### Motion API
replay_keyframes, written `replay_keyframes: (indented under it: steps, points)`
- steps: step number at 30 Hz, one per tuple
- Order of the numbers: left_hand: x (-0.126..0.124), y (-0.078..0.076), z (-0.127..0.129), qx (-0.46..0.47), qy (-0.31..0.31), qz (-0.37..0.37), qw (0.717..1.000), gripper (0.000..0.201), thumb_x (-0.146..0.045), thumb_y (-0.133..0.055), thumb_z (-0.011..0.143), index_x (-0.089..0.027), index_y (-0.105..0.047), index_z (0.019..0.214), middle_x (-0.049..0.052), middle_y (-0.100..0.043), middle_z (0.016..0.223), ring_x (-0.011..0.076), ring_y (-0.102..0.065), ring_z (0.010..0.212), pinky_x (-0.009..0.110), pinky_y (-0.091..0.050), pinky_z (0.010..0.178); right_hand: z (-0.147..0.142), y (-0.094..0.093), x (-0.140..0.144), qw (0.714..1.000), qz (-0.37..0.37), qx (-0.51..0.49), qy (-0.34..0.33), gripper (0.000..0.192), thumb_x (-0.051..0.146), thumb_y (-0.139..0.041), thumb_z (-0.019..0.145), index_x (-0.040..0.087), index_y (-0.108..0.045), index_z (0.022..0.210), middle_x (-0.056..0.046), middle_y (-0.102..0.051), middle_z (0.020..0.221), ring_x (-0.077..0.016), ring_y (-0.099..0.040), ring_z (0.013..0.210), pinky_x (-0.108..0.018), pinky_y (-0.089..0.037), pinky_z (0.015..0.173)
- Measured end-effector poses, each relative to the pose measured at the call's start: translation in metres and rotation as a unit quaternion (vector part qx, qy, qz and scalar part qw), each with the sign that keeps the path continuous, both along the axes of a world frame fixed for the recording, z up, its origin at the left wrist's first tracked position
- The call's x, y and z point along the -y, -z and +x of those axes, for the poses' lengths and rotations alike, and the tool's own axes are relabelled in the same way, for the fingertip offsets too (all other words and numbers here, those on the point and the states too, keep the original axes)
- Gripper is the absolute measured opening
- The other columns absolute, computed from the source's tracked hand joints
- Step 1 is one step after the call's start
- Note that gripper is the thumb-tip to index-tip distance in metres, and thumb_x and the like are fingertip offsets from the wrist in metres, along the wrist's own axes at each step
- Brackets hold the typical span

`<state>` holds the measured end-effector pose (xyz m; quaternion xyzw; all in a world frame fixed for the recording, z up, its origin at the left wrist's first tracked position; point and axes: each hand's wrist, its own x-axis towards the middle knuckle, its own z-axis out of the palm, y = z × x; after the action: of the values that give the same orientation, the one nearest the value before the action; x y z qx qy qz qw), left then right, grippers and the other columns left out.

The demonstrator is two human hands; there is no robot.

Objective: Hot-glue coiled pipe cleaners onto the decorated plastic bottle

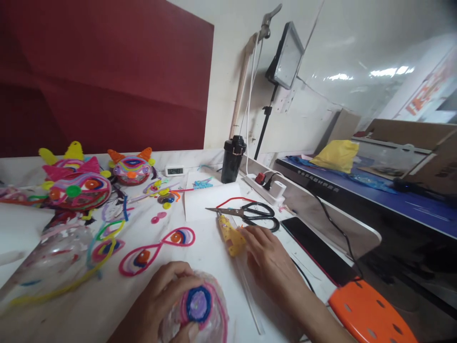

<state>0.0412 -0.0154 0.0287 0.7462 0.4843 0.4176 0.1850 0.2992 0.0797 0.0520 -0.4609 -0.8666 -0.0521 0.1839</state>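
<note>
My left hand (166, 297) grips a clear round plastic piece (217, 286) edged in pink, its fingers and thumb closed around a coiled purple, blue and pink pipe-cleaner disc (198, 305) on its face. My right hand (269, 259) is palm down, fingers curled at the side of a yellow hot glue gun (230, 236). The glue gun's handle is hidden under that hand, and a clear glue stick (252, 300) trails from its back. Just beyond lie black-handled scissors (246, 212). Left of the glue gun is a pink figure-eight pipe-cleaner shape (159, 247) with two orange-centred eyes.
Colourful pipe-cleaner masks (78, 188) and another eared mask (130, 166) stand at the back left. A small clock (174, 170), a black bottle (233, 159) and a power strip (264, 188) line the back. A phone (317, 250) and an orange perforated object (371, 312) lie right.
</note>
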Motion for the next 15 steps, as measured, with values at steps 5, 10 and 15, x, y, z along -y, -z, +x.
replay_keyframes:
  steps: [5, 10, 15]
  points:
    - [0.000, 0.001, 0.001, 0.016, 0.000, 0.002, 1.000, 0.053, -0.016, -0.061, 0.075, -0.041, -0.071, 0.120, -0.004, -0.069, 0.123, 0.0188, -0.068, 0.115, 0.023, -0.052, 0.103, -0.008, -0.008, -0.024, 0.994, -0.059, 0.096, 0.012, 0.047, -0.005, -0.052, 0.088, 0.011, -0.067, 0.131, -0.019, -0.072, 0.131, -0.0371, -0.067, 0.117, -0.053, -0.057, 0.094]
    - [0.001, 0.001, 0.003, 0.026, 0.003, 0.012, 1.000, 0.057, -0.015, -0.060, 0.074, -0.043, -0.070, 0.122, -0.005, -0.068, 0.120, 0.0173, -0.069, 0.113, 0.020, -0.052, 0.100, -0.010, -0.008, -0.031, 0.988, -0.082, 0.130, 0.020, 0.034, 0.004, -0.062, 0.096, 0.015, -0.065, 0.128, -0.011, -0.072, 0.125, -0.0288, -0.070, 0.110, -0.050, -0.056, 0.095]
    - [0.001, 0.003, 0.001, 0.016, -0.005, 0.015, 1.000, 0.062, -0.011, -0.059, 0.071, -0.042, -0.068, 0.124, -0.005, -0.067, 0.124, 0.0181, -0.068, 0.116, 0.021, -0.052, 0.102, -0.005, 0.003, -0.039, 0.995, -0.069, 0.071, 0.005, 0.027, 0.009, -0.070, 0.090, 0.015, -0.068, 0.117, -0.008, -0.071, 0.115, -0.0248, -0.070, 0.098, -0.044, -0.057, 0.088]
